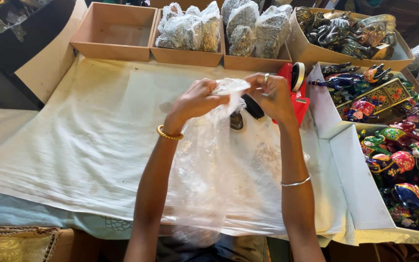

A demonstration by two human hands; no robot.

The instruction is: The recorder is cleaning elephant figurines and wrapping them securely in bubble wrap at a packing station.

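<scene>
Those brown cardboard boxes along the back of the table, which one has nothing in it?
The leftmost box: only its bare bottom shows. The two beside it hold wrapped bundles, the fourth metallic figurines.

1. The counter [49, 73] is covered by a creased white cloth [93, 140].
2. Along its far edge stand cardboard boxes: one empty box [115, 31], two boxes of wrapped bundles [190, 53].
3. A red tape dispenser [294, 92] stands on the cloth.
4. On the right, white trays [355, 179] hold painted elephant figures [403, 165].
</scene>
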